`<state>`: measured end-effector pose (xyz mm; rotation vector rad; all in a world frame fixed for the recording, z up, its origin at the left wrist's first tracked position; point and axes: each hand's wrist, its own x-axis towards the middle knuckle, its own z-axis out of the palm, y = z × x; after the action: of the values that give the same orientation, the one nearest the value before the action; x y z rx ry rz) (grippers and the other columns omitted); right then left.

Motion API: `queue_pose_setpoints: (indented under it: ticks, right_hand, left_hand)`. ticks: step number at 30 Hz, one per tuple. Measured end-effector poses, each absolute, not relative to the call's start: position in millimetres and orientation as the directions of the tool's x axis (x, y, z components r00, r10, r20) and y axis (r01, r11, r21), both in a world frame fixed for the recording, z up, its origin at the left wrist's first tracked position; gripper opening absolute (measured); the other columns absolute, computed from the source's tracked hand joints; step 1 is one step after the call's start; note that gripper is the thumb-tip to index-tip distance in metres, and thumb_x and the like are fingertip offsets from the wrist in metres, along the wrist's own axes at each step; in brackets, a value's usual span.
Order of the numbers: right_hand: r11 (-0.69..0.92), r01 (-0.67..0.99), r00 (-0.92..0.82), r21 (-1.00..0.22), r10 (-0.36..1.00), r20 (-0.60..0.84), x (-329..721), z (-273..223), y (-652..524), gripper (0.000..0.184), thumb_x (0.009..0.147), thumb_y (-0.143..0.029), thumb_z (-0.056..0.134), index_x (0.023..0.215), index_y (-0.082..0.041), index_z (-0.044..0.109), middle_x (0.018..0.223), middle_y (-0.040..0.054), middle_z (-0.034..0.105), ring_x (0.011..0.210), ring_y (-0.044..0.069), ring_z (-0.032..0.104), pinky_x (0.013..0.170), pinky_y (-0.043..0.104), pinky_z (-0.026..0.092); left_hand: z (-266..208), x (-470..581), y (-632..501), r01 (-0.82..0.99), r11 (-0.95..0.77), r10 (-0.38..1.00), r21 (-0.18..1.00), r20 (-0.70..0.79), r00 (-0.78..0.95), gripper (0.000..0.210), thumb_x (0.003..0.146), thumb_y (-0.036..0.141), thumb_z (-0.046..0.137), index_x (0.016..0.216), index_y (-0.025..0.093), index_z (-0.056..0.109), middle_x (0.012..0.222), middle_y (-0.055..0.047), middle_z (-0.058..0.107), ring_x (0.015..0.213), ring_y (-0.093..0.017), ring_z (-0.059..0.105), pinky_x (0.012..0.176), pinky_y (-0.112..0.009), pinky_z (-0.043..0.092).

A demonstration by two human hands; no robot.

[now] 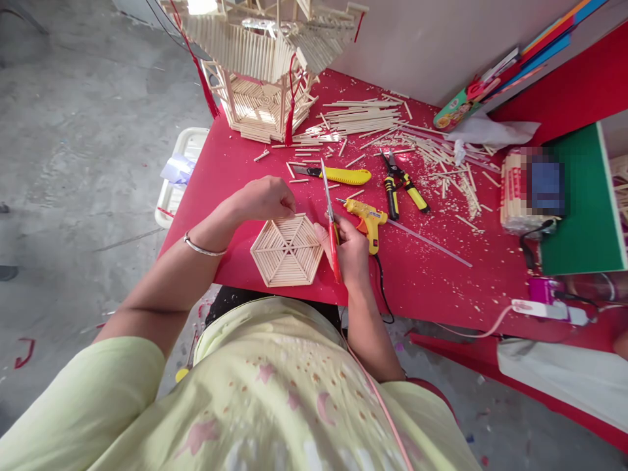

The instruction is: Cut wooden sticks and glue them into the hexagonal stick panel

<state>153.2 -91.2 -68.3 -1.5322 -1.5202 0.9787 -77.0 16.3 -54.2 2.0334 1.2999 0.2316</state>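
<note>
A hexagonal panel of thin wooden sticks (287, 253) lies flat near the front edge of the red table. At its far edge is my left hand (265, 198), fingers curled closed; whatever they pinch, if anything, is hidden. My right hand (352, 252) grips a pair of red-handled scissors (334, 248), just right of the panel, with the blades pointing away from me. Beyond them lies a yellow utility knife (346, 175). Right of my right hand rests a yellow glue gun (369, 222) with a clear glue stick in its back.
A stick-built pavilion model (265, 85) with red tassels stands at the back left. Yellow-and-black pliers (402, 186), a pile of loose sticks (363, 118) and scattered scraps cover the back. A power strip (549, 311) sits at the right edge; a white tray (164, 203) is beyond the left edge.
</note>
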Motion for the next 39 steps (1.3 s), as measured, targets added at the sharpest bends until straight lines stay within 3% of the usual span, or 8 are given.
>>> queue_pose_setpoints:
  ticks: [4, 8, 15, 19, 22, 29, 33, 39]
  right_hand:
    - [-0.018, 0.412, -0.001, -0.911, 1.000, -0.020, 153, -67, -91, 0.049, 0.093, -0.056, 0.070, 0.129, -0.022, 0.075, 0.085, 0.0027, 0.077, 0.077, 0.021, 0.071, 0.083, 0.037, 0.063]
    - [-0.003, 0.411, -0.009, -0.912, 1.000, -0.008, 153, -73, -91, 0.049, 0.094, -0.055, 0.069, 0.130, -0.023, 0.074, 0.088, 0.0028, 0.077, 0.079, 0.021, 0.072, 0.084, 0.037, 0.062]
    - [0.120, 0.488, 0.006, -0.865, 0.990, 0.141, 152, -66, -100, 0.051, 0.098, -0.058, 0.062, 0.134, -0.022, 0.069, 0.100, 0.0067, 0.077, 0.085, 0.022, 0.072, 0.084, 0.035, 0.059]
    - [0.217, 0.657, -0.039, -0.722, 0.966, 0.255, 148, -53, -107, 0.056, 0.096, -0.057, 0.066, 0.136, -0.019, 0.065, 0.096, 0.0078, 0.074, 0.085, 0.023, 0.069, 0.082, 0.035, 0.057]
    - [0.279, 0.767, -0.072, -0.578, 0.932, 0.355, 143, -52, -111, 0.059, 0.096, -0.057, 0.068, 0.141, -0.018, 0.062, 0.101, 0.0105, 0.073, 0.093, 0.026, 0.069, 0.086, 0.038, 0.056]
    - [0.268, 0.865, -0.081, -0.424, 0.909, 0.409, 135, -56, -109, 0.061, 0.098, -0.054, 0.066, 0.146, -0.017, 0.057, 0.109, 0.0145, 0.071, 0.105, 0.031, 0.066, 0.093, 0.045, 0.054]
    - [0.261, 0.838, -0.063, -0.480, 0.919, 0.389, 132, -52, -107, 0.056, 0.100, -0.053, 0.065, 0.143, -0.017, 0.059, 0.112, 0.0146, 0.073, 0.106, 0.030, 0.068, 0.093, 0.042, 0.054]
    - [0.115, 0.563, -0.003, -0.818, 0.991, 0.137, 135, -47, -109, 0.052, 0.098, -0.058, 0.064, 0.135, -0.020, 0.066, 0.092, 0.0043, 0.073, 0.081, 0.020, 0.068, 0.079, 0.031, 0.055]
  left_hand:
    - [-52, -76, 15, 0.754, -0.247, 0.849, 0.609, -0.239, 0.471, 0.011, 0.073, 0.025, 0.071, 0.077, 0.022, 0.082, 0.073, 0.001, 0.074, 0.068, -0.015, 0.062, 0.064, -0.027, 0.039]
    - [-49, -77, 16, 0.688, -0.213, 0.852, 0.694, -0.212, 0.479, 0.007, 0.073, 0.024, 0.074, 0.074, 0.021, 0.080, 0.068, 0.001, 0.071, 0.064, -0.012, 0.059, 0.062, -0.026, 0.039]
    - [-40, -81, 19, 0.159, 0.103, 0.911, 0.982, -0.158, 0.381, 0.018, 0.079, 0.032, 0.084, 0.079, 0.016, 0.075, 0.068, -0.003, 0.069, 0.056, -0.010, 0.059, 0.054, -0.024, 0.044]
    - [-39, -79, 20, -0.228, 0.341, 0.909, 0.912, -0.258, 0.327, 0.023, 0.072, 0.027, 0.091, 0.080, 0.016, 0.073, 0.068, -0.003, 0.071, 0.055, -0.011, 0.064, 0.049, -0.021, 0.050]
    - [-36, -73, 19, -0.417, 0.425, 0.903, 0.803, -0.343, 0.260, 0.014, 0.079, 0.018, 0.085, 0.082, 0.016, 0.071, 0.070, -0.002, 0.073, 0.060, -0.010, 0.069, 0.054, -0.018, 0.057]
    - [-29, -57, 10, -0.506, 0.456, 0.889, 0.732, -0.396, 0.229, 0.004, 0.093, 0.016, 0.071, 0.089, 0.016, 0.071, 0.076, -0.003, 0.077, 0.063, -0.009, 0.071, 0.065, -0.018, 0.063]
    - [-28, -52, 4, -0.528, 0.461, 0.887, 0.713, -0.384, 0.256, 0.002, 0.094, 0.017, 0.071, 0.092, 0.016, 0.070, 0.084, -0.004, 0.079, 0.067, -0.009, 0.073, 0.064, -0.017, 0.063]
    - [-27, -50, -2, -0.640, 0.343, 0.939, 0.688, -0.279, 0.203, 0.017, 0.088, 0.017, 0.081, 0.085, 0.016, 0.064, 0.071, 0.002, 0.072, 0.064, -0.007, 0.073, 0.050, -0.008, 0.054]
